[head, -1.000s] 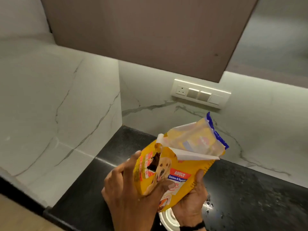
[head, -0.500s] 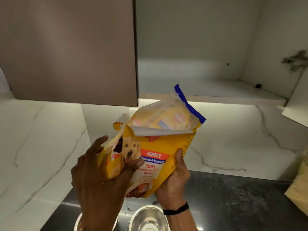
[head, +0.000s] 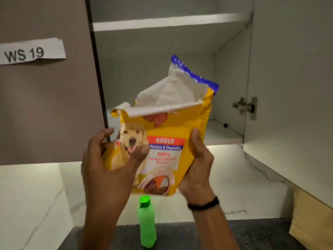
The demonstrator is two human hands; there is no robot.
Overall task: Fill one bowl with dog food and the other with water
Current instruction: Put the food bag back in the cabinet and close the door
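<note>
Fills the middle, in front of the open cabinet: bag [head: 167, 141], gripped by left hand [head: 108, 168] and right hand [head: 196, 168]. Behind it, free room between upper shelf [head: 171, 21] and lower shelf [head: 221, 132], back to the rear wall. Closes off the left: shut door [head: 45, 105]. Bounds the right: open door [head: 288, 87], swung out, with hinge [head: 246, 107] jutting into the opening just above the lower shelf. Stands in the way below: green bottle [head: 146, 221], upright on the surface [head: 252, 235], just under the bag's bottom edge. Free passage along the surface on the bottle's right. Narrows it at far right: tan thing [head: 313, 222].
</note>
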